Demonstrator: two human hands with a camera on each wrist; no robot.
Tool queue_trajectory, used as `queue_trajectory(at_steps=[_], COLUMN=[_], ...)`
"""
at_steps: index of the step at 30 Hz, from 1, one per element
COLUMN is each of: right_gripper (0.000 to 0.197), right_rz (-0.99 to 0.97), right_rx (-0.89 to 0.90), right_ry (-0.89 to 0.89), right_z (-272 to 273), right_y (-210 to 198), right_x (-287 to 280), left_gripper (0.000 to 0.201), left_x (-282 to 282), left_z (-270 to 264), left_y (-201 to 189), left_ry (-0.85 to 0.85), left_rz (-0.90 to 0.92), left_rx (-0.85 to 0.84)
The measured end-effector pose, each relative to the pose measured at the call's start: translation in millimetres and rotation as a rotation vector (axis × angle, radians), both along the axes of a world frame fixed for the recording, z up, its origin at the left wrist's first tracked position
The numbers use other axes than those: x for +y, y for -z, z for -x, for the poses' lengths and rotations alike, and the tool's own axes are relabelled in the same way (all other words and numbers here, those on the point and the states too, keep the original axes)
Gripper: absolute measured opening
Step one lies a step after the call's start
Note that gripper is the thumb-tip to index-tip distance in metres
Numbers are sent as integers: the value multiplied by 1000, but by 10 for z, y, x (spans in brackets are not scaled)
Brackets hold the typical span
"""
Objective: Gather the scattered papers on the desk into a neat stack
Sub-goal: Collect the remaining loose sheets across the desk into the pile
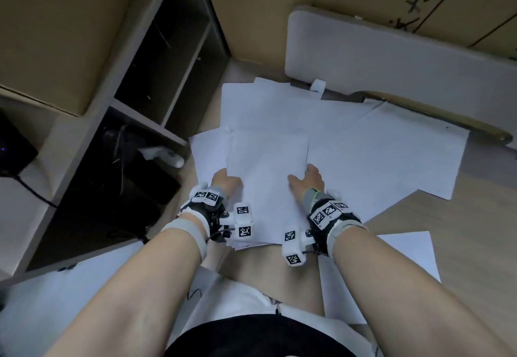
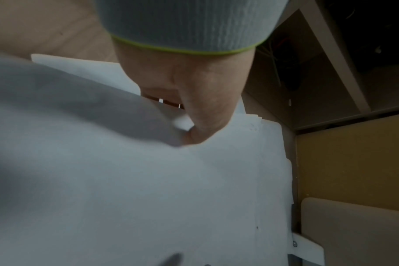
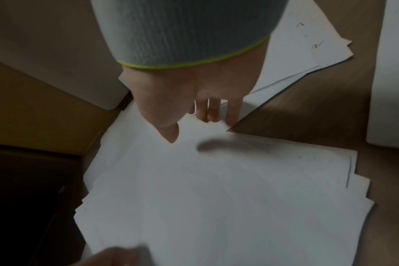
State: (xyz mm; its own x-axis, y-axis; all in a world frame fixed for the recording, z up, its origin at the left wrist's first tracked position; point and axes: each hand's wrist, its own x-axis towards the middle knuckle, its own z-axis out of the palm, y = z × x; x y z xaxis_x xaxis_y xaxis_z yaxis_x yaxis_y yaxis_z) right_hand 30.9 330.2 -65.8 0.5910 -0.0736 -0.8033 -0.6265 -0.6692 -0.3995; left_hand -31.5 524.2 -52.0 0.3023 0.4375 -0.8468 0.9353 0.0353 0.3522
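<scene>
A bundle of white sheets [image 1: 268,183] lies lifted at its near end in the middle of the desk. My left hand [image 1: 225,179] grips its left edge, and in the left wrist view the thumb of that hand [image 2: 198,115] lies on top of the bundle [image 2: 148,180] with the fingers hidden beneath. My right hand [image 1: 307,177] pinches the right edge, thumb on top; the right wrist view shows this hand [image 3: 189,108] with its fingers curled under the paper [image 3: 216,189]. More loose sheets [image 1: 377,149] lie spread behind and to the right.
An open dark shelf unit [image 1: 156,82] stands at the left, with a white object [image 1: 165,156] at its foot. A pale padded panel [image 1: 363,48] and cardboard walls close the back. A brown curved bar [image 1: 436,116] lies at the right. One sheet [image 1: 397,256] rests near my right forearm.
</scene>
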Motion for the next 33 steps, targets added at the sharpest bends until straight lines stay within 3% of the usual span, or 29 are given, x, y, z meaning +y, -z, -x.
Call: queue_trajectory(at_steps=[3, 7, 12, 13, 16, 17, 19, 21, 27, 28, 31, 33], right_gripper=[79, 77, 76, 72, 19, 9, 16, 8, 44, 47, 31, 20], right_rz=[-13, -79, -176, -200, -268, -270, -272, -247, -67, -33, -12, -35], right_rx=[37, 42, -2, -6, -40, -43, -41, -33, 109, 126, 195, 188], right_ry=[85, 219, 328, 332, 329, 300, 282, 284, 377, 403, 532, 586], right_z=[-62, -60, 64, 82, 224, 278, 420, 554, 1117, 1226, 1624, 1832], right_y=[-94, -234, -430, -398, -561, -582, -630, -619, -469, -437, -309, -225], right_x=[-205, -436, -684, -714, -959, -1061, -1302, -1527, -2649, -2836, -3493, -3754], left_gripper=[10, 33, 40, 40, 42, 42, 42, 40, 6, 9, 16, 28], left_x=[-133, -305, -526, -534, -734, -821, -1040, -1254, -2441, -2643, -3345, -3587], left_z=[-71, -186, -230, -241, -201, -178, -110, -56, 218, 263, 412, 435], left_y=[-53, -115, -211, -236, -367, -391, -465, -512, -389, -320, -139, -23], left_ry=[42, 199, 97, 70, 61, 70, 115, 147, 381, 433, 665, 885], left_rz=[-55, -95, -51, -43, -55, -68, -86, -95, -19, -13, -36, -146], left_rx=[-58, -93, -246, -251, -264, -262, -254, -228, -132, -117, -79, -31])
